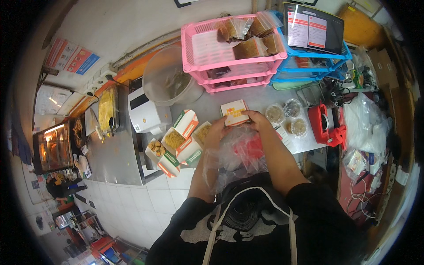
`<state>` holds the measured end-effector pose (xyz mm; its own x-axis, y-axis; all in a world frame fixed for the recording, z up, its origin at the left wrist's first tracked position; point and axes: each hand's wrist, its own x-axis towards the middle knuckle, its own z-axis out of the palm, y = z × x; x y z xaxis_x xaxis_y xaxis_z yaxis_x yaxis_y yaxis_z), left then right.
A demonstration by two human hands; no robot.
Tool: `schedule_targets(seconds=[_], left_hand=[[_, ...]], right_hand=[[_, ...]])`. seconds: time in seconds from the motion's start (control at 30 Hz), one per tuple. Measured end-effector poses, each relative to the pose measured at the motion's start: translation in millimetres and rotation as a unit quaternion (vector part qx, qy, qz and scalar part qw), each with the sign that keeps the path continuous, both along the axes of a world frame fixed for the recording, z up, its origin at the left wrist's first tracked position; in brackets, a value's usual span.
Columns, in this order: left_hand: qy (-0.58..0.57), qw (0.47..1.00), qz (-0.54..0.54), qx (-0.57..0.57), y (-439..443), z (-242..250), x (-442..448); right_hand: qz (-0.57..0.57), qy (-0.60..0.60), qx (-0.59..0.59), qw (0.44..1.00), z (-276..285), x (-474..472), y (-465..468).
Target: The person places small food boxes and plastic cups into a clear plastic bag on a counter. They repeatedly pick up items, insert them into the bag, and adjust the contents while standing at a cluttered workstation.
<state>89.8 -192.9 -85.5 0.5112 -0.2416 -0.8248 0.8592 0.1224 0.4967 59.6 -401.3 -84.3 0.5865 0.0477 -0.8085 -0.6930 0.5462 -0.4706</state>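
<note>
Between both hands is a closed cardboard food box (234,112) with printed writing, over the metal counter's front part. My left hand (220,127) grips its left side, and my right hand (254,118) holds its right side. Below the box, a clear plastic bag (232,155) with something red inside hangs between my forearms. Left of my left hand stand open cardboard boxes; one holds noodles (175,139), another fried pieces (156,149), and a further noodle box (202,132) is partly behind my forearm. Lidded clear cups (274,113) stand to the right, near a paper slip (283,136).
Behind are a pink basket rack (198,66) with sachets, a blue rack (304,71) carrying a screen, and a large clear tub (165,79). A white printer-like machine (147,112) stands left. A red tape dispenser (319,124) and plastic bags (366,126) lie right.
</note>
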Motion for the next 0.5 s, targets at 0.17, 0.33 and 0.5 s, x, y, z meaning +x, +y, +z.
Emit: schedule_targets(seconds=[0.17, 0.33, 0.5], left_hand=[[-0.153, 0.980, 0.059, -0.113, -11.9, -3.7, -7.0], [0.033, 0.965, 0.187, -0.180, -16.6, -20.1, -1.0], [-0.016, 0.956, 0.153, -0.250, -19.5, -29.6, 0.6]], right_hand=[[-0.086, 0.003, 0.005, 0.996, 1.5, 2.3, 4.5], [-0.084, -0.009, -0.012, 0.996, 0.2, 2.5, 4.4], [-0.143, -0.001, 0.043, 0.989, -14.4, 3.8, 13.9]])
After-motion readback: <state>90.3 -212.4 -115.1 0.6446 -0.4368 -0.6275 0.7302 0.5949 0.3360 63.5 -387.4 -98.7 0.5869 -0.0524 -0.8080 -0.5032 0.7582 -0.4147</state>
